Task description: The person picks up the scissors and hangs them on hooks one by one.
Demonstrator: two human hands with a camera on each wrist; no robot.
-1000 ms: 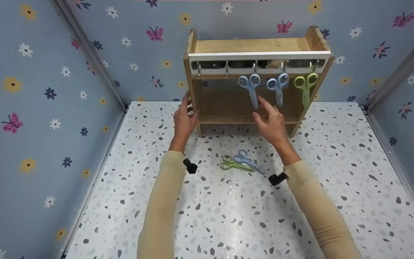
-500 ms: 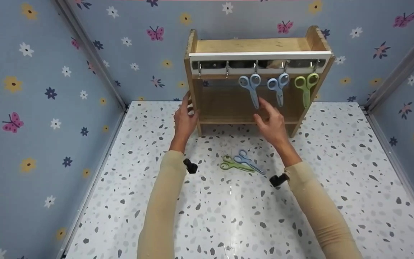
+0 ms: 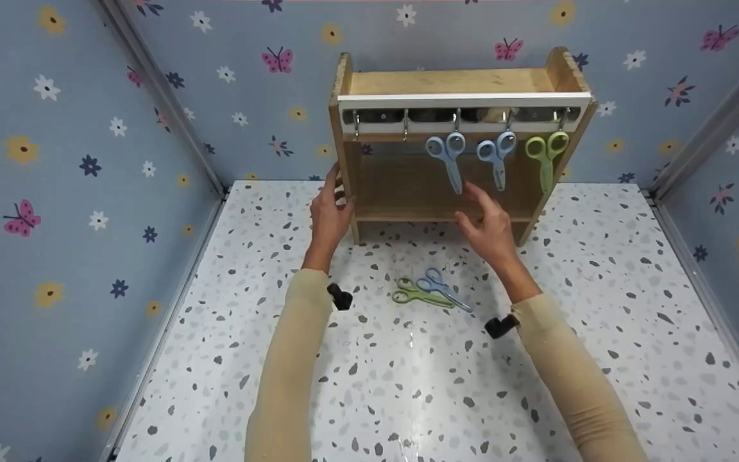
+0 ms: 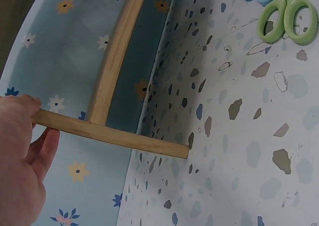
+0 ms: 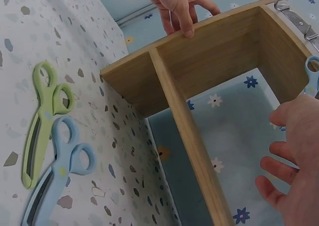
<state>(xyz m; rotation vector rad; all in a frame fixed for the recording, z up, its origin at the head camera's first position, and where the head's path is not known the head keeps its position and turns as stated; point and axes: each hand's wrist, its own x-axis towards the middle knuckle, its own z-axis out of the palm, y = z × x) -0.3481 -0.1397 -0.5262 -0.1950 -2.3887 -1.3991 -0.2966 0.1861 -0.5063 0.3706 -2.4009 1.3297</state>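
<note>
My left hand (image 3: 331, 215) grips the left side panel of a small wooden shelf (image 3: 450, 80), thumb on one face and fingers on the other, as the left wrist view shows (image 4: 22, 156). Just below the tip of the hanging blue scissors (image 3: 451, 160) is my right hand (image 3: 490, 231), fingers loosely bent and holding nothing; whether a fingertip touches the blade I cannot tell. A second pair of blue scissors (image 3: 498, 157) and a pair of green scissors (image 3: 545, 157) hang on hooks to the right.
On the speckled surface (image 3: 369, 385) before the shelf lie green scissors (image 3: 422, 296) and blue scissors (image 3: 444, 289), crossing in the head view. Two bare hooks (image 3: 405, 125) are at the rack's left. Flowered walls (image 3: 74, 192) stand behind and at both sides.
My right hand has drawn slightly down and right from the hanging blue scissors' tip. The left hand and the scissors stay where they were.
</note>
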